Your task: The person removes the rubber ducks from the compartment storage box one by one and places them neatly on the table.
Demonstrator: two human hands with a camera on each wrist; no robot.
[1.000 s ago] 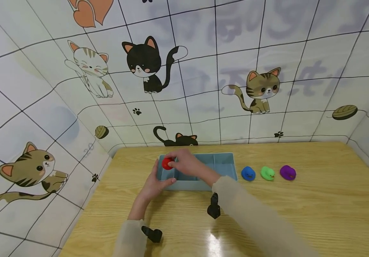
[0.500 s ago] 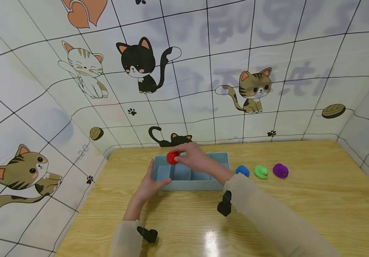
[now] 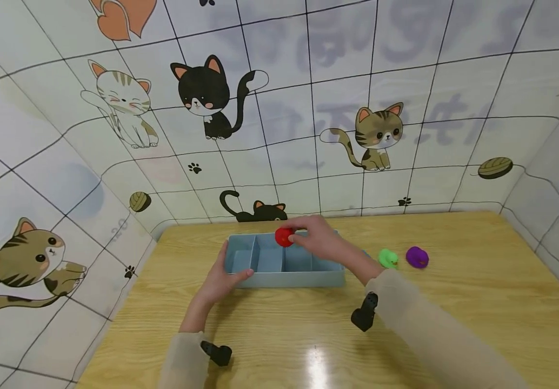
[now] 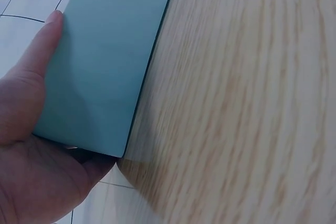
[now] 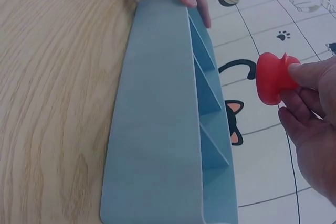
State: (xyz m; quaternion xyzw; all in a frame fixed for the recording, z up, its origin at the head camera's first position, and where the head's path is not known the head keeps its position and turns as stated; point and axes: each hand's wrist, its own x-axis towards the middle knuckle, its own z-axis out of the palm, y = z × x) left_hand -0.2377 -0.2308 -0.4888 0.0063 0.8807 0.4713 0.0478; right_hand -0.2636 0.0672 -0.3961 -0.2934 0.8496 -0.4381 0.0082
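Note:
A red toy duck (image 3: 284,236) is pinched between the thumb and fingers of my right hand (image 3: 320,237), above the rear part of a light blue divided box (image 3: 294,279). The right wrist view shows the red duck up over the box's open side, apart from its walls. My left hand (image 3: 221,281) grips the box's left end, thumb on the front rim and fingers round the end wall. In the left wrist view, that thumb lies along the edge of the box (image 4: 100,72). The compartments that show hold nothing.
A green toy duck (image 3: 388,258) and a purple toy duck (image 3: 417,257) sit on the wooden table (image 3: 270,335) right of the box. A blue duck is mostly hidden behind my right forearm. A cat-printed wall (image 3: 289,162) stands behind.
My right hand has lifted the red duck out of the left compartment and carried it rightward over the box. The left hand keeps its hold on the box; the head view has shifted slightly.

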